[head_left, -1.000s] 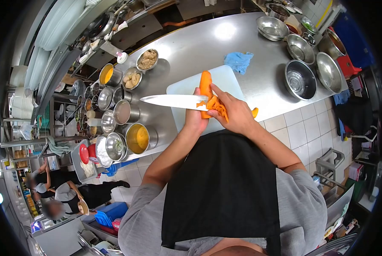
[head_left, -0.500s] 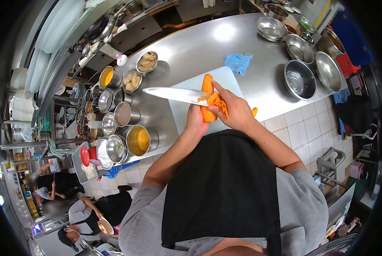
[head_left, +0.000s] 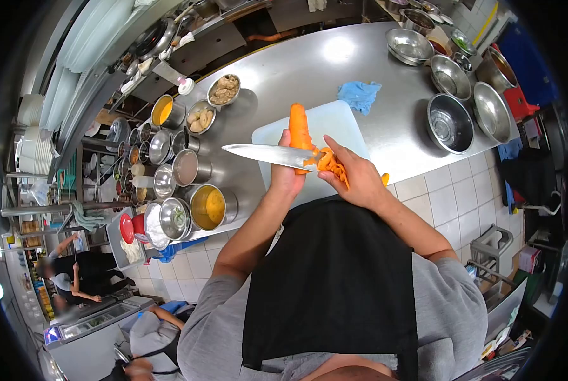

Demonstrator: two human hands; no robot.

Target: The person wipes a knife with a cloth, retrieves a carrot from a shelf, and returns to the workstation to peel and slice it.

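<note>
My left hand (head_left: 287,180) is closed around a carrot (head_left: 300,126), held nearly upright in view over the white cutting board (head_left: 341,120). My right hand (head_left: 359,179) grips a large kitchen knife (head_left: 261,153), whose handle is hidden in the fingers. The blade points left and crosses in front of the carrot's lower part. Orange peelings (head_left: 332,165) cling around the blade's base and hang by my right fingers. A small orange piece (head_left: 385,179) shows just past my right wrist.
A blue cloth (head_left: 359,96) lies behind the board. Metal bowls (head_left: 449,124) stand at the right. On the left are bowls of food (head_left: 225,90) and a pot with orange contents (head_left: 209,208). Other people (head_left: 153,333) are at lower left.
The carrot has shifted up and left in my left hand, so more of its top shows. The knife and my right hand have moved slightly right and down. A co-worker at lower left has moved.
</note>
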